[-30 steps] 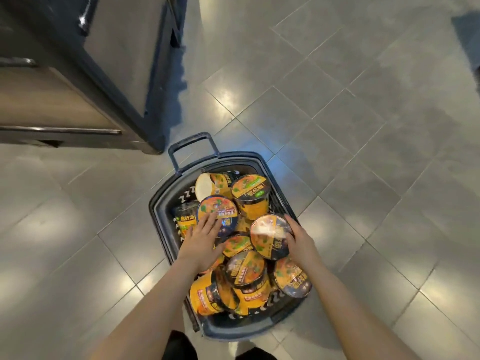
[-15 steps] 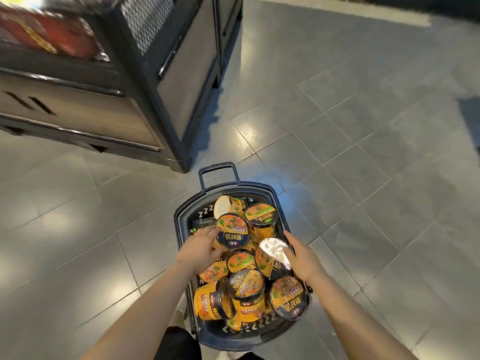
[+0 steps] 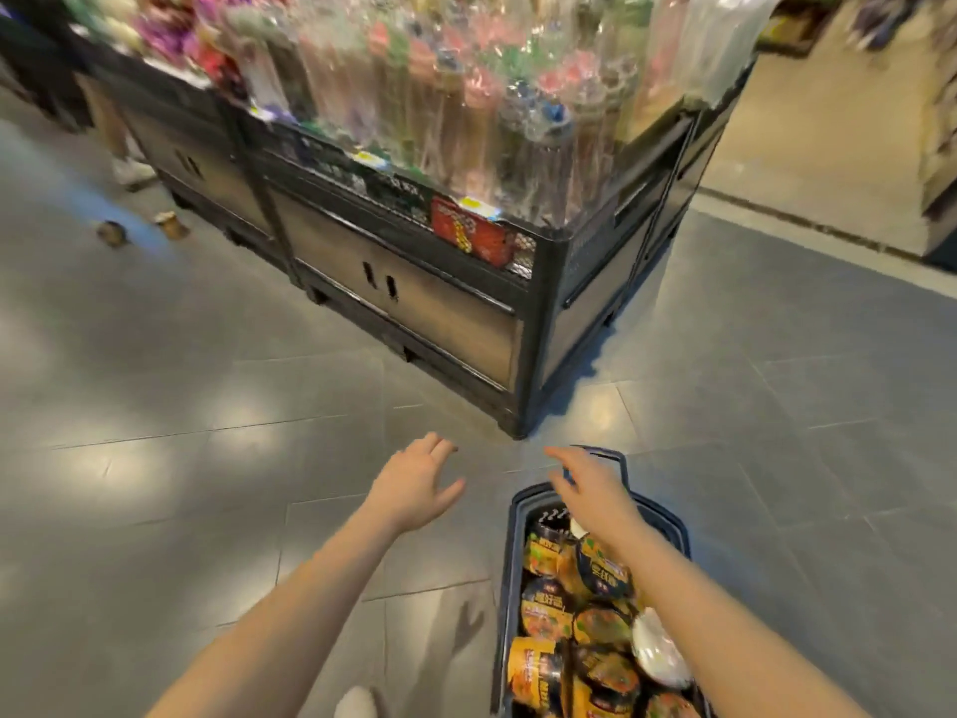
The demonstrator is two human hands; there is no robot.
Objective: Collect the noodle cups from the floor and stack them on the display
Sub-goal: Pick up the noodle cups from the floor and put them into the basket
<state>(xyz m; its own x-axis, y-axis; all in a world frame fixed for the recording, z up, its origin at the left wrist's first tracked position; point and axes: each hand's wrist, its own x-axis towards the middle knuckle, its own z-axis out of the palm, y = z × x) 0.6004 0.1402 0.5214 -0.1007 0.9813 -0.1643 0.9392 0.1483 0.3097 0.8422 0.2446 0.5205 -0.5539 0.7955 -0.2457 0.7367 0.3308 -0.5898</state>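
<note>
The left hand [image 3: 414,484] had its fingers spread and held nothing. It hung over bare grey floor [image 3: 155,406] in the middle of the frame. The right hand [image 3: 590,489] was just beside it, above the far end of the basket [image 3: 510,588]. Its fingers reached toward the basket handle [image 3: 619,458], but the blur hid whether they touched it or were curled.

The noodle cups [image 3: 569,614] lay piled in the dark basket at the lower right of the frame. Two more cups [image 3: 140,228] sat on the floor at the upper left, well apart from the hands, near the foot of the display [image 3: 414,292]. The display filled the top of the frame, and its corner stood close to the basket handle. Wide open floor lay to the left of the basket and along the front of the display.

Half a second before, both hands were down on cups inside the basket. Now they were off the cups and lifted. The view had tipped up, so the top of the display and the two loose cups showed.
</note>
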